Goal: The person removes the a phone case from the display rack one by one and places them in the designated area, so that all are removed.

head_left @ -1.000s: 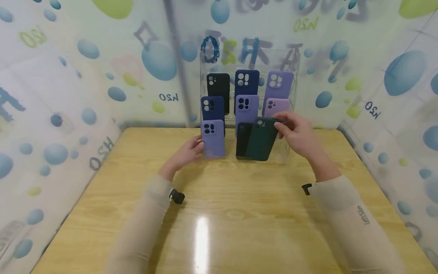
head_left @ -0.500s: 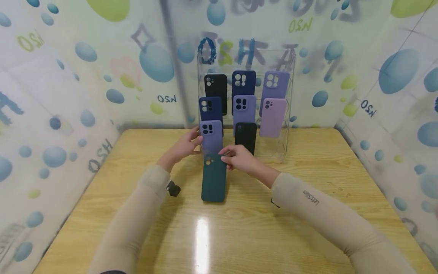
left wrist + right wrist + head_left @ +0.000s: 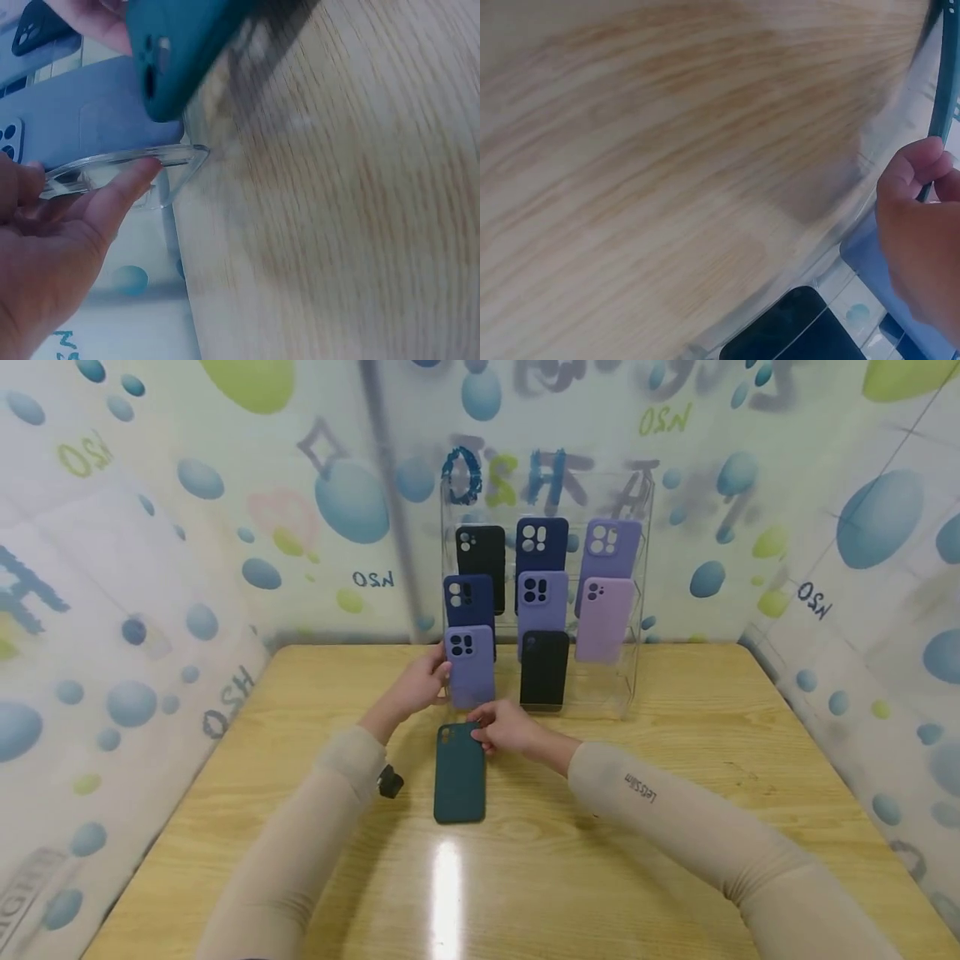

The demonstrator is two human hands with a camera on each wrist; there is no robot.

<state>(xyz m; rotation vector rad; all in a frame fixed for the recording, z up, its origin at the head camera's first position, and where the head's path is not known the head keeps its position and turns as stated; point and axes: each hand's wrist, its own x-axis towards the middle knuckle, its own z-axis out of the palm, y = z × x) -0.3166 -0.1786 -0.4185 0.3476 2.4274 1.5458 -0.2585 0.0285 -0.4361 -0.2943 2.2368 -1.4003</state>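
My right hand (image 3: pixel 506 727) pinches a dark green phone case (image 3: pixel 459 781) by its upper right edge, in front of the clear display rack (image 3: pixel 627 693). The case's camera cutouts are at its upper left in the head view. In the right wrist view the same phone case (image 3: pixel 946 82) shows edge-on between thumb and fingers. My left hand (image 3: pixel 420 681) grips the left side panel of the rack; in the left wrist view its thumb and fingers lie on both sides of the clear edge (image 3: pixel 120 156). Right beside it, a periwinkle phone case (image 3: pixel 472 672) stands in the rack's bottom row.
A black phone case (image 3: pixel 544 668) stands bottom middle in the rack. Above it are two rows of cases, among them a pink one (image 3: pixel 604 620) and a navy one (image 3: pixel 542 545). The rack stands at the back of the wooden table (image 3: pixel 675 827), before a patterned wall (image 3: pixel 330 602).
My right hand has carried the green phone case from the rack's lower right leftward and towards me, then slightly lower. My left hand has stayed at the rack's left side.
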